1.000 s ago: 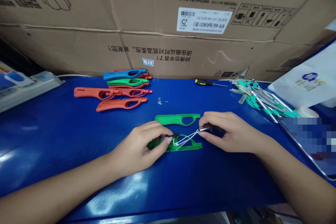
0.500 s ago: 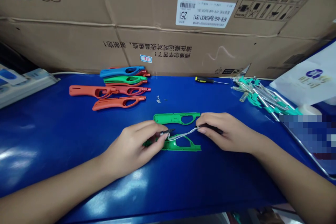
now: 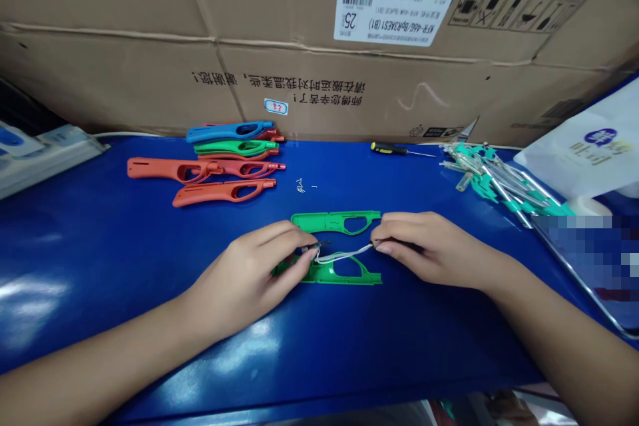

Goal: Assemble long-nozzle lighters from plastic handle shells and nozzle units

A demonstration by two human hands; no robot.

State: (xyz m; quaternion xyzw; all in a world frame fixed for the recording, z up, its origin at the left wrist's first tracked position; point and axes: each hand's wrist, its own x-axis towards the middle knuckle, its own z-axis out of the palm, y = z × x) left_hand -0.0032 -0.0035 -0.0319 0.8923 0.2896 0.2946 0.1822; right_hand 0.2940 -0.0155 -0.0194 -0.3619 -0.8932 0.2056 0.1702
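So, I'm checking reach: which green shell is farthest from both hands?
The green plastic shell among other colours; the other two lie near the left hand.

Cardboard box point(image 3: 279, 6) at back; white printed bag point(image 3: 564, 153) right.

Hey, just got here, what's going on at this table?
A person is handling a small wired assembly with both hands. The left hand pinches a small dark part, and white wires run from there to the fingers of the right hand. The near green shell lies partly behind the left hand, with the far green shell beyond it. Farther back are coloured casings and a screwdriver.
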